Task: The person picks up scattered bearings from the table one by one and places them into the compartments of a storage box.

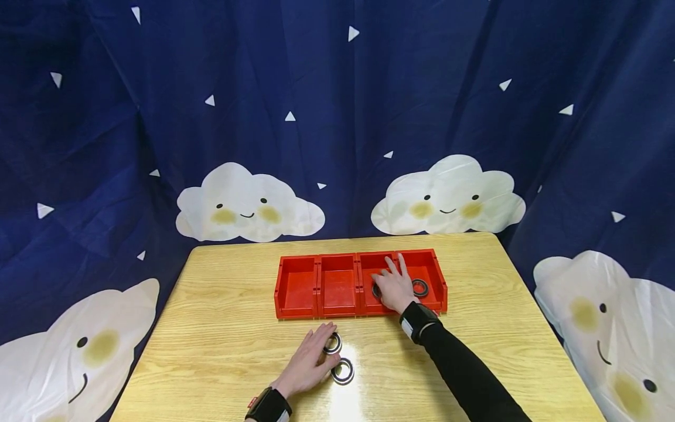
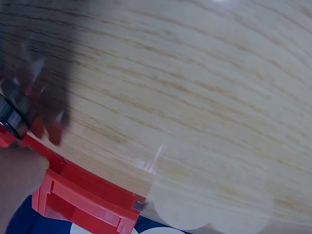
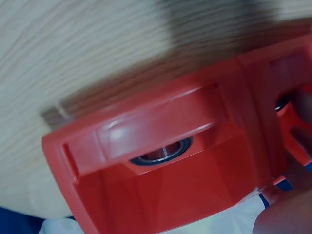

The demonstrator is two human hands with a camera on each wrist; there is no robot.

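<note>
Two dark-rimmed metal rings like ball bearings lie on the table, a far one and a near one. My left hand rests beside them with fingers extended, fingertips at the far ring and thumb at the near one. Over the third compartment of a red bin row, my right hand pinches another bearing between thumb and bent index finger; its other fingers spread upward. The hand partly hides this bearing. In the rightmost compartment lies one more bearing, also visible in the right wrist view.
The bins stand joined side by side toward the back of the wooden table. Their raised walls and dividers separate the compartments. Behind the table hangs a dark blue curtain with clouds printed on it.
</note>
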